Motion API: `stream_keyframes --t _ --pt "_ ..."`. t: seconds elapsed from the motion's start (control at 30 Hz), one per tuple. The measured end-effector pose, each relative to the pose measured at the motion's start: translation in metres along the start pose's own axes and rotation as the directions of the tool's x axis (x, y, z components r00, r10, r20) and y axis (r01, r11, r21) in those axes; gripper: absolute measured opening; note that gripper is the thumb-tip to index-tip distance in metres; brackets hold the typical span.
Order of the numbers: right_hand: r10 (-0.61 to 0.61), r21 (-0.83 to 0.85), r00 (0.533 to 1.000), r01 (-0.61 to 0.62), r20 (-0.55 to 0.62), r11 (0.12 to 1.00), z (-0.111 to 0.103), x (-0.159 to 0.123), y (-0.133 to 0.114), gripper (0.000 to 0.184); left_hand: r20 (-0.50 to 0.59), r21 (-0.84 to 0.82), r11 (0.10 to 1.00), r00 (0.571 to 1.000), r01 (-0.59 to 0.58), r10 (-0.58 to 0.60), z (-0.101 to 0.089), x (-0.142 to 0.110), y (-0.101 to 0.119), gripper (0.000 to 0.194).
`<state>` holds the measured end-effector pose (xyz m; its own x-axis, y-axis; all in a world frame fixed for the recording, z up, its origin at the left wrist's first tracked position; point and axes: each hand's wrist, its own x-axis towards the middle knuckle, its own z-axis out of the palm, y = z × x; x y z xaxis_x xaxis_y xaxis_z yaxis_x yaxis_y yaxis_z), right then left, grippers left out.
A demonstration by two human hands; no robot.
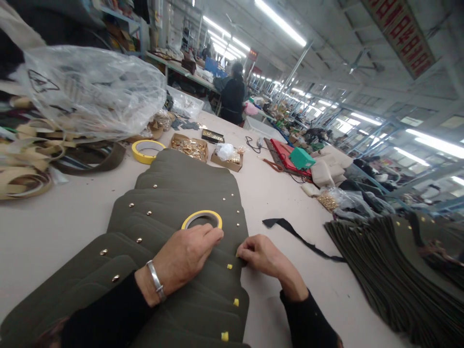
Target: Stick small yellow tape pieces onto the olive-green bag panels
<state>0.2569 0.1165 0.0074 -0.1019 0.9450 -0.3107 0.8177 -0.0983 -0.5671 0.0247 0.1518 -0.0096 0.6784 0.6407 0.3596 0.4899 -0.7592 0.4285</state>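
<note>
Olive-green fabric panels (174, 179) lie overlapped in a fanned stack, with small gold-coloured metal studs on them. My left hand (184, 256) is closed round the near side of a yellow tape roll (202, 213) and rests above the panels. At the stack's right edge my right hand (266, 261) pinches, with a bit of yellow tape at its fingertips. Below it, yellow tape pieces (229, 266) sit in a row along the panels' right side. What lies under my left palm is hidden.
Another yellow tape roll (139, 151) lies behind the stack, beside a box of gold-coloured hardware (188, 147). A black strip (300, 237) is on the table to the right, near a pile of green panels (384, 261). Clear plastic (97, 92) bulges at left.
</note>
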Motion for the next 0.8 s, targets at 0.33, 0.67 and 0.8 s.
stream_keyframes --t 0.33,0.67,0.8 --pt "-0.534 -0.042 0.687 0.594 -0.493 0.803 0.021 -0.016 -0.035 0.018 -0.178 -0.062 0.995 0.982 -0.081 0.069 0.004 -0.002 0.003 0.034" --pt "-0.647 -0.287 0.542 0.604 -0.536 0.743 0.038 -0.005 -0.032 0.014 -0.012 -0.119 0.993 1.0 -0.021 0.02 0.002 -0.001 0.01 0.017" --pt "-0.597 -0.273 0.539 0.563 -0.594 0.78 0.044 -0.007 -0.032 0.014 0.024 -0.069 0.996 0.998 0.059 -0.058 0.002 0.001 0.014 0.016"
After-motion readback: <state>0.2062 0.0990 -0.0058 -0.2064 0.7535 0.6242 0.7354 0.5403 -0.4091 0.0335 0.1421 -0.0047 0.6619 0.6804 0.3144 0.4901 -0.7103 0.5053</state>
